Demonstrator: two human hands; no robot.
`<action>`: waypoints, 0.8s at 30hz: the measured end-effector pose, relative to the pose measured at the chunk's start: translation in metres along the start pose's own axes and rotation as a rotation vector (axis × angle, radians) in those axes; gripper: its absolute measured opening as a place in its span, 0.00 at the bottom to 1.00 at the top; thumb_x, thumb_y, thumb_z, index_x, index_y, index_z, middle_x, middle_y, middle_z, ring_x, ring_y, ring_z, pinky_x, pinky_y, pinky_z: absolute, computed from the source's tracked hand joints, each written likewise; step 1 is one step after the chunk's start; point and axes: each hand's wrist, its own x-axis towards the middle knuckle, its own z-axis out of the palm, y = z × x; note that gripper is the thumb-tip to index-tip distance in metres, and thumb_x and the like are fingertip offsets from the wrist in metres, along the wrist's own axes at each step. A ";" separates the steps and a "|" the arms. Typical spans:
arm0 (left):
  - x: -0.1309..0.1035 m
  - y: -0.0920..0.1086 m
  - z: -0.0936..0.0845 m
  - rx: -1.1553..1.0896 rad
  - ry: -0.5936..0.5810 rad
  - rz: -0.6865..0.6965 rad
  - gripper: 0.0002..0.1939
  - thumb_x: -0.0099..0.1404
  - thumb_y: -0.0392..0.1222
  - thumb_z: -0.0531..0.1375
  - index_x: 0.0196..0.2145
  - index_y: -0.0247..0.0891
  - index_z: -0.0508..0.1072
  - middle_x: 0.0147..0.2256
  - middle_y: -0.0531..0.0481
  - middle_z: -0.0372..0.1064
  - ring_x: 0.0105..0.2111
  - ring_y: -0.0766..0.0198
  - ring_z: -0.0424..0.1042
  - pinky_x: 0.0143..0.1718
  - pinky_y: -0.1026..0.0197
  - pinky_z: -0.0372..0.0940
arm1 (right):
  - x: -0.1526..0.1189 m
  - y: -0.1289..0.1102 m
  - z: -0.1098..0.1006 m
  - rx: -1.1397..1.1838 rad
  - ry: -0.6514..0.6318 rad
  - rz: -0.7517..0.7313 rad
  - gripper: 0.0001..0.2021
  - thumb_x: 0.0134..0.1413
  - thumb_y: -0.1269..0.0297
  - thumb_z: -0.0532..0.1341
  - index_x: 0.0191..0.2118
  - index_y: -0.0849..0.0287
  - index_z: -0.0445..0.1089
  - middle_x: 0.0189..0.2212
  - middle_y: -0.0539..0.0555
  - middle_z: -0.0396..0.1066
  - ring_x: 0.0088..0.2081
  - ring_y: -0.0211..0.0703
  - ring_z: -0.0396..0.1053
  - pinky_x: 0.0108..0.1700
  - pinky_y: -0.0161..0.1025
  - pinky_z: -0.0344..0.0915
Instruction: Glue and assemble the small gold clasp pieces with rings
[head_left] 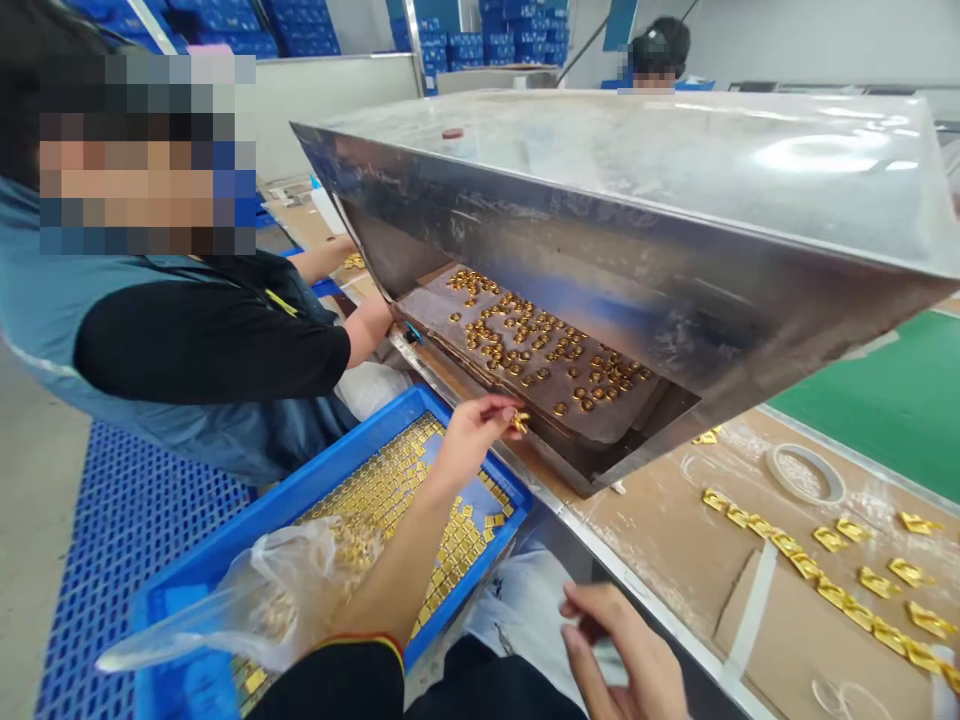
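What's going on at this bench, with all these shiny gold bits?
A person's left hand pinches a few small gold pieces at the open front of a metal hood. Under the hood, many ring-like gold parts lie scattered on a sheet. The right hand, apparently empty, is held with its fingers half curled. A blue tray holds rows of square gold parts, with a clear plastic bag on top. A co-worker is at the left.

Gold pieces (805,565) on brown worktable (652,515)
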 end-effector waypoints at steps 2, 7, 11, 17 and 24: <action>-0.027 -0.009 0.007 -0.049 -0.020 -0.067 0.18 0.52 0.51 0.74 0.35 0.35 0.81 0.28 0.49 0.76 0.26 0.67 0.73 0.30 0.63 0.71 | 0.025 -0.006 0.017 0.086 -0.096 -0.130 0.10 0.71 0.66 0.57 0.54 0.54 0.69 0.33 0.54 0.73 0.25 0.41 0.72 0.28 0.36 0.74; -0.067 -0.016 0.019 -0.135 0.021 -0.132 0.18 0.55 0.55 0.73 0.36 0.38 0.81 0.28 0.51 0.76 0.28 0.68 0.73 0.32 0.65 0.69 | 0.063 -0.002 0.044 -0.007 0.136 -0.062 0.08 0.70 0.68 0.59 0.51 0.56 0.67 0.37 0.54 0.71 0.28 0.40 0.72 0.32 0.36 0.74; -0.077 -0.019 0.016 -0.167 0.032 -0.149 0.18 0.55 0.54 0.73 0.36 0.38 0.82 0.30 0.50 0.75 0.29 0.67 0.72 0.34 0.65 0.68 | 0.067 0.009 0.056 0.011 0.151 -0.043 0.07 0.68 0.69 0.61 0.49 0.57 0.68 0.36 0.54 0.70 0.30 0.40 0.71 0.30 0.35 0.73; -0.082 -0.025 0.017 -0.118 -0.004 -0.140 0.16 0.59 0.54 0.71 0.36 0.38 0.81 0.32 0.50 0.76 0.30 0.68 0.71 0.35 0.65 0.68 | 0.064 0.016 0.060 0.070 0.129 0.021 0.03 0.67 0.70 0.61 0.42 0.57 0.72 0.33 0.54 0.74 0.32 0.42 0.74 0.32 0.35 0.73; -0.078 -0.025 0.013 -0.030 -0.113 -0.188 0.19 0.60 0.55 0.68 0.38 0.35 0.81 0.33 0.48 0.76 0.30 0.67 0.71 0.36 0.64 0.68 | 0.060 0.027 0.054 0.073 0.091 0.175 0.06 0.65 0.64 0.62 0.38 0.59 0.75 0.30 0.54 0.78 0.29 0.44 0.76 0.32 0.37 0.75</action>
